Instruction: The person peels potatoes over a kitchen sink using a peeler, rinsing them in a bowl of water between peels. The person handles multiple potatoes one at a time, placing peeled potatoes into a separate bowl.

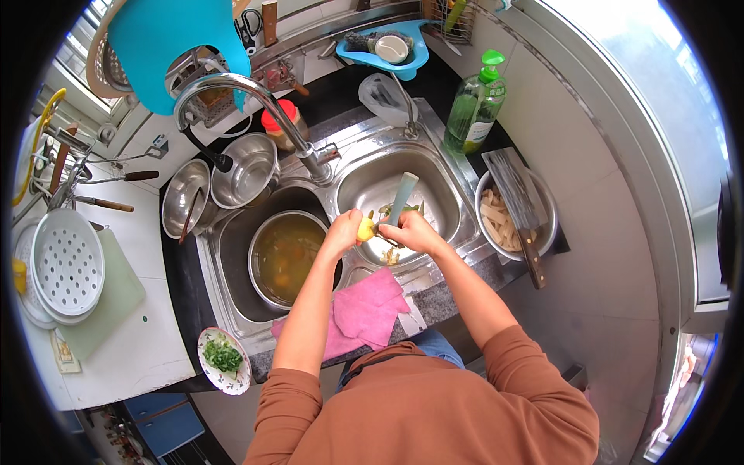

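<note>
My left hand (343,232) grips a small yellow root vegetable (366,229), its pale flesh showing; the exact kind is hard to tell. Held in my right hand (415,232) is a peeler (402,197) with a grey-blue handle pointing up and away, its head close to the vegetable. Both hands are over the near edge of the right sink basin (372,165). Brownish peelings (389,256) and green scraps lie in that basin. In the left basin (232,279), a metal pot (285,256) holds cloudy yellowish water with pieces in it.
A cleaver (517,203) lies across a metal bowl of pale strips (497,221) at right. Behind stand a chrome faucet (256,87), metal bowls (247,168) and a green soap bottle (475,110). A pink cloth (366,308) and plate of chopped greens (224,375) are near me.
</note>
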`<state>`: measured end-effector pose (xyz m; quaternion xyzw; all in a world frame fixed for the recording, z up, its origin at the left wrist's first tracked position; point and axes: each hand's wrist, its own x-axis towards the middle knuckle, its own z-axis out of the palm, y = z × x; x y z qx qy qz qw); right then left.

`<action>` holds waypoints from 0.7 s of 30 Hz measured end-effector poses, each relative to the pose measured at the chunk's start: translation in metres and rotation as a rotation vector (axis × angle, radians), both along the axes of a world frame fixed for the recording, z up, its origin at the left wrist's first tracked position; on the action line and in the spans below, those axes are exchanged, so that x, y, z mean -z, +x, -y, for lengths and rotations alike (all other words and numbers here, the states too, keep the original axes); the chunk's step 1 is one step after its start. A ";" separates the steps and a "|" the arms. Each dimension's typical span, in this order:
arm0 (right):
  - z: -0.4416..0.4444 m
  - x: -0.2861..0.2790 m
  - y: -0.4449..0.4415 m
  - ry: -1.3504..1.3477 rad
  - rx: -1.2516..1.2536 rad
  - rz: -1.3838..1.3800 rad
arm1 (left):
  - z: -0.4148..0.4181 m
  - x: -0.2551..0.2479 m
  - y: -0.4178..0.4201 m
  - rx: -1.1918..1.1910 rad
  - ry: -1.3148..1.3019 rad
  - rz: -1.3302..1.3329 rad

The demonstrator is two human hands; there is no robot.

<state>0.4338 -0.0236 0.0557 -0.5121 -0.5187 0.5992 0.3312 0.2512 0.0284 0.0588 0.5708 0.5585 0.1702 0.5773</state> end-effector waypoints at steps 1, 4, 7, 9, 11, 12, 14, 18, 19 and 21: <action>0.000 0.000 0.000 0.019 0.012 -0.028 | 0.000 0.000 -0.001 -0.018 -0.035 0.011; 0.003 -0.002 -0.002 0.108 0.020 -0.055 | -0.002 0.001 -0.004 -0.029 -0.043 0.005; 0.002 -0.003 -0.007 0.191 -0.014 0.028 | 0.000 0.000 -0.001 -0.006 0.038 -0.019; 0.003 -0.009 -0.008 0.146 -0.021 0.081 | 0.000 0.001 0.000 0.005 0.080 -0.036; 0.003 -0.005 -0.011 0.121 0.039 0.107 | -0.002 0.006 -0.002 0.007 0.096 -0.054; 0.002 -0.001 -0.011 0.109 0.070 0.122 | -0.003 0.003 -0.001 -0.010 0.043 -0.040; 0.000 0.009 -0.008 0.043 0.257 -0.058 | -0.002 -0.003 0.001 -0.045 -0.063 -0.013; -0.003 0.010 -0.003 0.055 0.297 -0.214 | 0.002 0.004 -0.006 -0.079 -0.152 0.088; -0.004 0.007 0.002 0.061 0.265 -0.210 | 0.001 0.003 -0.012 -0.088 -0.195 0.140; -0.004 0.012 0.014 0.026 0.245 -0.141 | 0.003 -0.003 -0.011 -0.116 -0.278 0.265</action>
